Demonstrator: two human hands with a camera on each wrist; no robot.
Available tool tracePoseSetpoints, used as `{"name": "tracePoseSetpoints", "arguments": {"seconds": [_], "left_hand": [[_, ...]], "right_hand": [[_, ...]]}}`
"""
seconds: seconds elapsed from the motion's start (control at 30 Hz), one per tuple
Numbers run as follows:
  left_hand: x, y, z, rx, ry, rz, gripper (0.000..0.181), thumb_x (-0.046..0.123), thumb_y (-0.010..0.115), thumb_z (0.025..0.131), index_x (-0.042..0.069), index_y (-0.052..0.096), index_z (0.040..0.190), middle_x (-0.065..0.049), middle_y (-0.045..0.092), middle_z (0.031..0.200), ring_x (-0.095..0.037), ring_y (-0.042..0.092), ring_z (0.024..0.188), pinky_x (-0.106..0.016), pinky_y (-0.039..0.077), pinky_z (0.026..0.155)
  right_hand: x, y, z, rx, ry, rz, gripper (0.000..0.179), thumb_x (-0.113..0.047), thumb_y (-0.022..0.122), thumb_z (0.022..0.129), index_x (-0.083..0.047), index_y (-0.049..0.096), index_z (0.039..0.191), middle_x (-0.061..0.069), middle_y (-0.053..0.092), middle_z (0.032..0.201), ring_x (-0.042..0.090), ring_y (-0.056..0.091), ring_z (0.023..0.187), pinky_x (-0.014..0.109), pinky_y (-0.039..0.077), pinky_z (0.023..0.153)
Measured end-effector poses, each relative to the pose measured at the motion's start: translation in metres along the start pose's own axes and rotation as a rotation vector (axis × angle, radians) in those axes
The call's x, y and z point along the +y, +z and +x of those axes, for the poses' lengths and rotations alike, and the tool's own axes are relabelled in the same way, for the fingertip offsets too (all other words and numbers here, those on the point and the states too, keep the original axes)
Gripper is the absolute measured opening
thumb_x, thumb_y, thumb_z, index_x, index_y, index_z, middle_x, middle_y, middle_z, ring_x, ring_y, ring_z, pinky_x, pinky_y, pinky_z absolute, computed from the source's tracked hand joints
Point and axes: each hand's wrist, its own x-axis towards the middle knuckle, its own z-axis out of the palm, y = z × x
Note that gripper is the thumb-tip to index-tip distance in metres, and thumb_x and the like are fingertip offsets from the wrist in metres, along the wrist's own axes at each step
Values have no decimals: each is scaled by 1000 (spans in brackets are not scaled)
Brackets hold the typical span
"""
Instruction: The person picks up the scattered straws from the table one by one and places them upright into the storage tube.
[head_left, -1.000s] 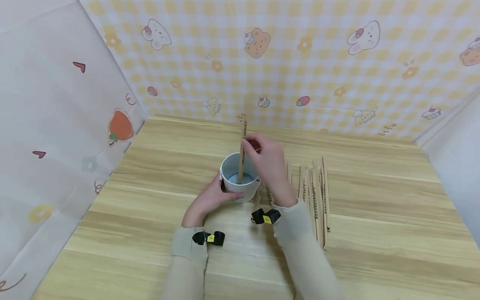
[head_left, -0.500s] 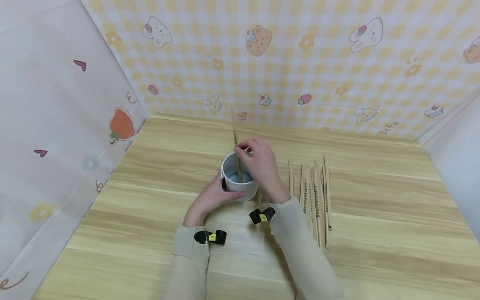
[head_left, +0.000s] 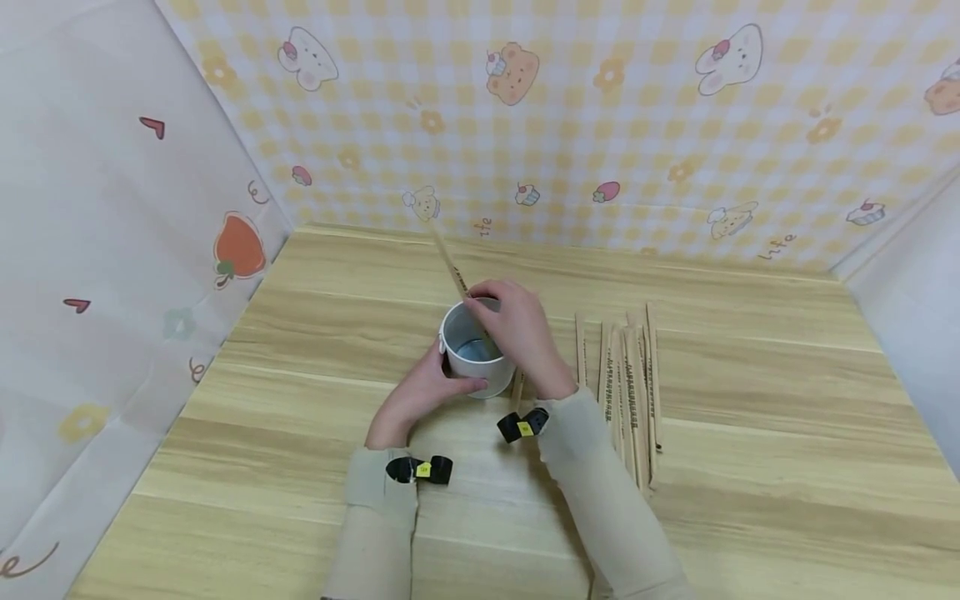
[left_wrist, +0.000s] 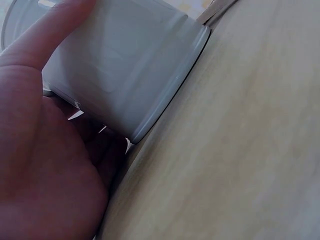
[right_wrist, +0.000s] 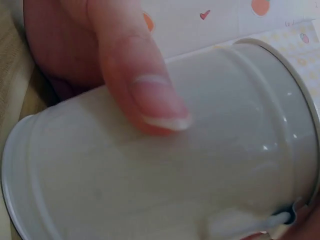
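Note:
A small white metal bucket (head_left: 492, 385) stands upright on the wooden table. My left hand (head_left: 422, 392) grips it from the left, its thumb (left_wrist: 55, 30) across the front of the wall. A slim brown paper-wrapped stick (head_left: 447, 257) with dark print leans in the bucket, its upper end tilting left over the far rim. At the rim my right hand (head_left: 519, 327) pinches this stick between thumb and fingers and hides part of it. The right wrist view shows the bucket wall (right_wrist: 150, 175) and the left thumb (right_wrist: 145, 95), but not the stick.
Several similar paper-wrapped sticks (head_left: 632, 400) lie side by side on the table to the right, beyond my right forearm. Another stick (head_left: 517, 389) lies beside the bucket, partly hidden by it. A checked backdrop (head_left: 570, 150) rises behind the table (head_left: 780, 417).
The stick has tipped from nearly upright to leaning left. My right hand has moved left and down towards the rim. The left hand keeps its grip on the bucket.

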Motion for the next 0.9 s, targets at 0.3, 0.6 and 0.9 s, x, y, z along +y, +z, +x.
{"name": "tracePoseSetpoints", "arguments": {"seconds": [0.3,0.6,0.9], "left_hand": [[26,-2,-8,-15,-15,-17,92,15,77,68,18,19,140,-8,36,133,-32,35,121,-43,26,100],[24,-1,-5,-7,-7,-27,89,14,77,68,18,23,139,-8,38,131,-32,34,121,-45,25,100],[23,-1,-7,-7,-4,-12,89,15,77,68,19,22,139,-8,38,131,-32,35,121,-48,25,100]], "right_hand": [[2,-25,-4,58,61,62,28,-35,52,89,-19,59,111,-7,60,105,10,52,100,29,41,86],[24,-71,-15,199,140,102,29,-32,52,89,-16,59,113,-2,62,102,11,56,90,30,46,77],[65,-108,-31,265,253,108,37,-35,51,89,-14,56,119,1,61,108,15,56,97,35,44,83]]}}
